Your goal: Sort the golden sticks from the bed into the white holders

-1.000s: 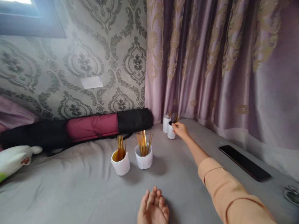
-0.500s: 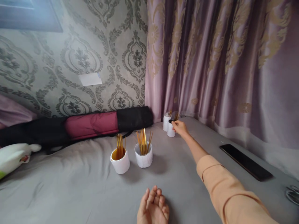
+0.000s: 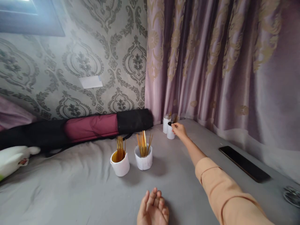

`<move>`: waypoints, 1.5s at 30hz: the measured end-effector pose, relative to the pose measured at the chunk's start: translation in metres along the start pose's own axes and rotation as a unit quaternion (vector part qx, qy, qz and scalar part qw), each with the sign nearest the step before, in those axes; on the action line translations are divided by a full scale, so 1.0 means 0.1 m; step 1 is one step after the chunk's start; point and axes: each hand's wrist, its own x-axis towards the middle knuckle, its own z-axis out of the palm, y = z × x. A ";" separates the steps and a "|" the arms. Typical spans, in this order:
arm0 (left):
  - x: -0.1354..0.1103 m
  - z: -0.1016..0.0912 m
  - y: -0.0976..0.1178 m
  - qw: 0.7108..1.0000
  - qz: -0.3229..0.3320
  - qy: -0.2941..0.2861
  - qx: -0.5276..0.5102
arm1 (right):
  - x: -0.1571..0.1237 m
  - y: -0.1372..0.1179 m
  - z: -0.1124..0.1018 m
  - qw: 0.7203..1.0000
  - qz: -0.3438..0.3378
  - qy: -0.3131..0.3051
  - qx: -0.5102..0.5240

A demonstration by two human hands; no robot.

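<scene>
At the far corner, my right hand is closed in a pinch at the rim of a small white container with a dark opening. Whatever the fingertips hold is too small and hidden to make out. Thin brown sticks show just behind this hand. Beside that container stands a white-wrapped jar with a few sticks in it. My left hand rests palm up at the near edge, fingers apart and slightly curled, with nothing in it. In front of it are two white cups, left and right, both holding golden-brown sticks.
A long black and maroon bag lies along the patterned wall. A white plush toy is at the left. On the right lie a black phone and scissors. Purple curtains hang behind the grey sheet.
The view has shifted slightly. My right hand remains pinched at the far container's rim, and my left hand keeps its palm-up pose.
</scene>
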 end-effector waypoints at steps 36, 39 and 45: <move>-0.23 0.16 0.07 0.995 0.073 -0.038 -0.048 | -1.48 -0.66 0.28 0.923 -0.006 -0.332 0.193; -0.24 0.16 0.08 0.995 0.084 -0.038 -0.037 | -1.50 -0.67 0.33 0.922 -0.011 -0.347 0.173; -0.23 0.18 0.08 0.995 0.092 -0.028 -0.011 | -1.50 -0.70 0.42 0.928 -0.065 -0.345 0.123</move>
